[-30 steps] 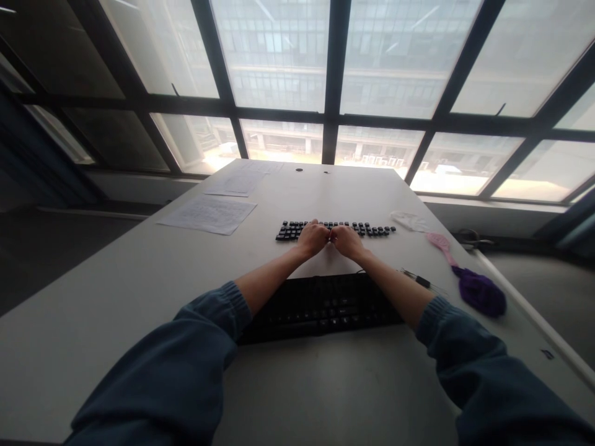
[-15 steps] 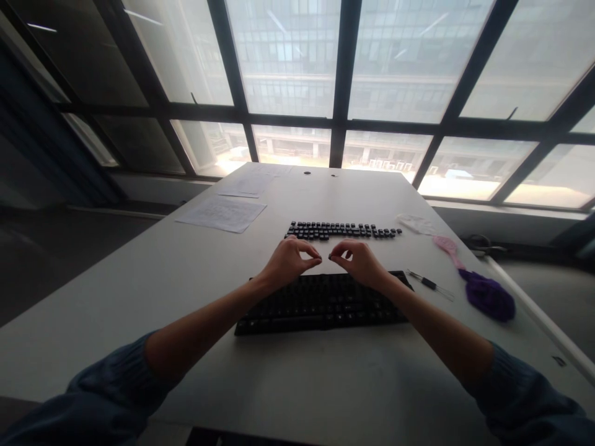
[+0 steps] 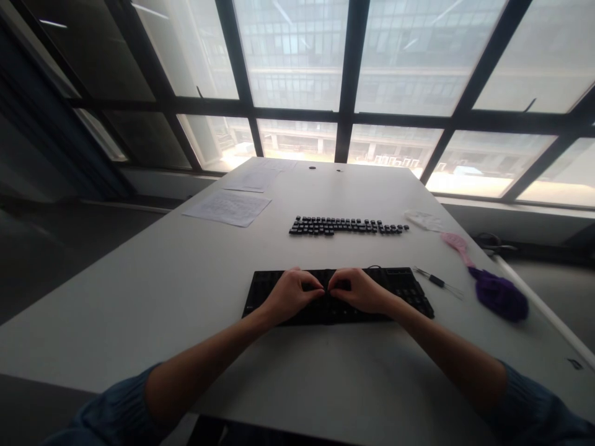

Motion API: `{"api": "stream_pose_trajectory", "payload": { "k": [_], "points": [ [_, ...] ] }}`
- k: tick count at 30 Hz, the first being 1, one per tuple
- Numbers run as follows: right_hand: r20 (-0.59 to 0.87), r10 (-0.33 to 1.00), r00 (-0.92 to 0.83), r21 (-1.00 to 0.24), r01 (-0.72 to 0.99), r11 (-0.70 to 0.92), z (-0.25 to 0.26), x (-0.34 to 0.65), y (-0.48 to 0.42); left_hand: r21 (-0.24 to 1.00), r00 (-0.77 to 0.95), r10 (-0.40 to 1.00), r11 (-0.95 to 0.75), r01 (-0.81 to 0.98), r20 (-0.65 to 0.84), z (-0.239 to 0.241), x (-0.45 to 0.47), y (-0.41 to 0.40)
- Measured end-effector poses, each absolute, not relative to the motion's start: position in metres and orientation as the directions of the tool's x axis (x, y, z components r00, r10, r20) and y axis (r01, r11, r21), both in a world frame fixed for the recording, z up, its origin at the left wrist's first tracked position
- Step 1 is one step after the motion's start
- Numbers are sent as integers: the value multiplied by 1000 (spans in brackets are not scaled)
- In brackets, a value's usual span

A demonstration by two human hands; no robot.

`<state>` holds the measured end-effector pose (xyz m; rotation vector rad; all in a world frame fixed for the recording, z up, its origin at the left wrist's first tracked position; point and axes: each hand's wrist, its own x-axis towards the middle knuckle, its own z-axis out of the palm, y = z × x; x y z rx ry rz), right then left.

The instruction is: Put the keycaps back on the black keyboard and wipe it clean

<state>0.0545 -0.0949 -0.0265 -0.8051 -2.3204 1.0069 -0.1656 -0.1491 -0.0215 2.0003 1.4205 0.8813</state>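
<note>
A black keyboard [image 3: 404,290] lies on the white table [image 3: 153,291] in front of me. Both my hands rest on its middle, fingertips almost meeting. My left hand [image 3: 292,296] is pinched, thumb against fingers, over the keys. My right hand [image 3: 362,291] is pinched the same way beside it. Each seems to grip a small dark keycap, too small to see clearly. Farther back, loose black keycaps [image 3: 346,225] lie in rows, apart from both hands.
Paper sheets [image 3: 227,207] lie at the back left. To the right are a thin metal tool [image 3: 437,282], a pink brush [image 3: 456,244], a purple cloth lump [image 3: 501,295] and a clear bag [image 3: 422,218]. Large windows rise behind the table's far edge.
Both hands drew back from the rows of loose keycaps, pinched shut, and came down onto the middle of the keyboard. The camera tilted slightly.
</note>
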Motion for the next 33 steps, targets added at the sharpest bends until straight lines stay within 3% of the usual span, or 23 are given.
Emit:
{"api": "stream_pose_trajectory", "payload": {
  "k": [14, 33],
  "points": [
    [269, 635, -725, -695, 310, 648, -31, 54, -101, 679, 285, 916, -400, 615, 282, -30, -163, -154],
    [308, 630, -713, -699, 279, 658, -36, 52, -103, 622, 349, 891, -454, 638, 292, -26, -163, -155]
  ]
}}
